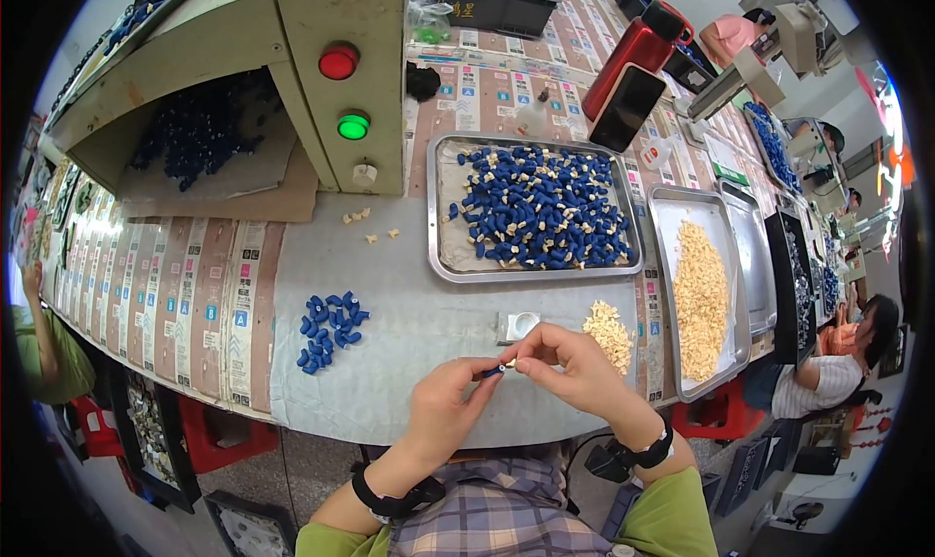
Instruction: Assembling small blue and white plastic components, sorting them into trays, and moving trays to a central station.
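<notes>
In front of my body, both hands meet over the near edge of the table. My left hand (446, 401) pinches a small blue curved piece (493, 371) between thumb and fingertips. My right hand (577, 370) holds a tiny cream piece (511, 363) against the end of the blue one; fingertips partly hide the contact. Just beyond the fingers lies a small silver block (518, 327) with a round hollow. A pile of cream pieces (606, 337) is beside my right hand. Loose blue pieces (328, 335) lie to the left on the pale sheet (409, 309).
A metal tray (536, 276) of blue pieces with cream tips stands ahead; another tray (669, 304) of cream pieces is at right. A machine (341, 17) with red and green buttons fills the far left. Behind stand a red bottle (623, 62) and phone (628, 107). Other people work nearby.
</notes>
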The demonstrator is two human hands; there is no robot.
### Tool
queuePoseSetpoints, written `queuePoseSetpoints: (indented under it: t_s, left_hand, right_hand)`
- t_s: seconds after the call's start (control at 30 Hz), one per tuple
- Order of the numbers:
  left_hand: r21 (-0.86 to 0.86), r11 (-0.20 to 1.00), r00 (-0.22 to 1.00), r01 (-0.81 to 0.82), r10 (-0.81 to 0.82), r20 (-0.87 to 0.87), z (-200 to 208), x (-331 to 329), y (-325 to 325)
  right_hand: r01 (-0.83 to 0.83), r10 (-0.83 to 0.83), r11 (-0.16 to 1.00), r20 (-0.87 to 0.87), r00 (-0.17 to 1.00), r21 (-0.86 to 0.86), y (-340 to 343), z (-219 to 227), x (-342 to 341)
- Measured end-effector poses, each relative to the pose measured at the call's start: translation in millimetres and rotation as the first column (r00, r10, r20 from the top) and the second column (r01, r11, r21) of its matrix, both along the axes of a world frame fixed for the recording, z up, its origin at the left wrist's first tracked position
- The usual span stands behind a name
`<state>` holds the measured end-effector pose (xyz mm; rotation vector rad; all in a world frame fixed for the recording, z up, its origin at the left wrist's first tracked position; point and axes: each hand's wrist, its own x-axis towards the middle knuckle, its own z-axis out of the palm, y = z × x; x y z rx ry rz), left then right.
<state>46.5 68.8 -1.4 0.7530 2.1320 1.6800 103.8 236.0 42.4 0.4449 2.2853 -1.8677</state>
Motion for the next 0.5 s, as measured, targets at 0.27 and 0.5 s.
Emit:
queuePoseSetpoints:
  t_s: [0.27, 0.5]
  left_hand:
    - [-0.016, 1.000, 0.976, -0.017, 0.013, -0.216, -0.7, -1.5, 0.2]
    - [0.003, 0.999, 0.941, -0.037, 0.036, -0.338, 4.8, -3.0, 1.6]
  right_hand:
    - [-0.055, 0.056, 0.993, 0.000, 0.998, 0.101, -5.6, 1.9, -1.6]
    - [-0.024, 0.025, 0.996, -0.008, 1.000, 0.086, -10.4, 2.0, -2.4]
